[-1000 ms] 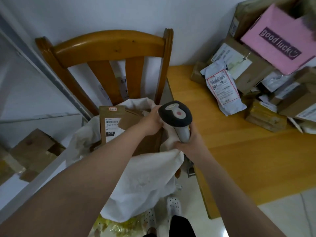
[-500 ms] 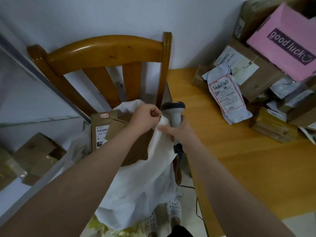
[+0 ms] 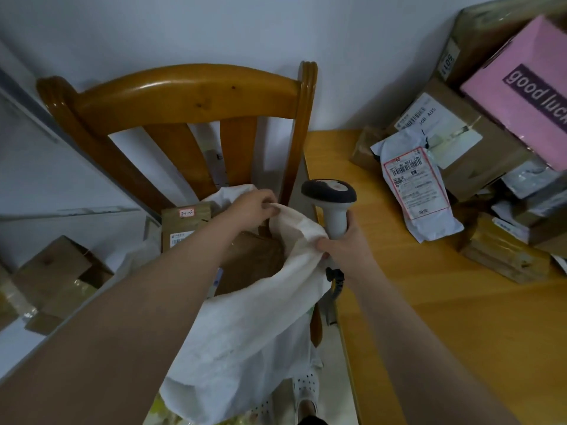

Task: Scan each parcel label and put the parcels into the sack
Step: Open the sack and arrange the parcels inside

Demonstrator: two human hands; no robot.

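Sack, white woven fabric [image 3: 245, 332]: slumped on the seat of the brown wooden chair [image 3: 190, 96], its mouth stretched between my two hands.
Left hand [image 3: 256, 207]: fingers curled, pinching the far rim of the sack and lifting it.
Right hand [image 3: 348, 245]: wrapped round the handle of the grey-and-white handheld barcode scanner [image 3: 329, 194], whose head stands upright above my knuckles. The fingertips of this hand also nip the near rim of the sack.
Parcels in the sack: a flat brown cardboard parcel with a white label [image 3: 184, 222] stands upright just left of my left wrist. Whether it sits fully inside the rim I cannot tell. A second brown parcel [image 3: 251, 262] lies below my left hand, within the mouth.
Parcels waiting: a white plastic mailer with a red-bordered label [image 3: 414, 191] lies on the yellow wooden table [image 3: 429, 317], well to the right of my right hand, among stacked cardboard boxes.
Step in hand: I judge it to be opening the mouth for the next parcel.
Technique: I would draw my hands apart evenly and keep the rim above the parcels' top edges.
Risk: my right hand does double duty, so its hold on the rim looks weak. The dark cable [image 3: 336, 280] hanging below that wrist could snag.
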